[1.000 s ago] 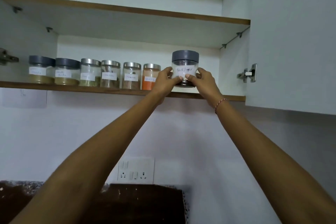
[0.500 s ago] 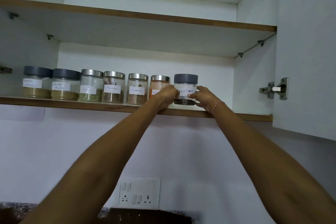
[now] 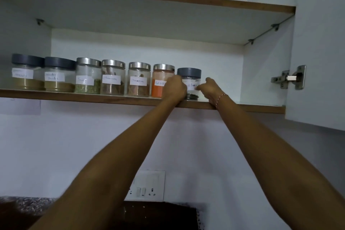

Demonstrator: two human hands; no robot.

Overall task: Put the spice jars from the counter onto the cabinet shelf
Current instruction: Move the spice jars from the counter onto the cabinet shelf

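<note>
Two hands are reaching up to a pepper jar (image 3: 189, 85) standing at the right end of a row of jars on the cabinet shelf (image 3: 93, 97). The left hand (image 3: 175, 89) is curling against its left side; the right hand (image 3: 211, 89) is pinching its right side.

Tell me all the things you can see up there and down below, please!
Grey-lidded jars: three, clear; two at the row's left end, one, the black pepper jar, at its right end between the hands.
Steel-lidded jars: four, clear, mid-row; the rightmost holds orange powder.
Shelf: one, white with brown edge, under the jars.
Upper shelf: one, same colours, above.
Cabinet door: one, white, open at right.
Hinge: one, silver, on the door.
Switch plate: one, white, on the wall below.
Left hand: touches the pepper jar.
Right hand: beside that jar, red thread at the wrist.
</note>
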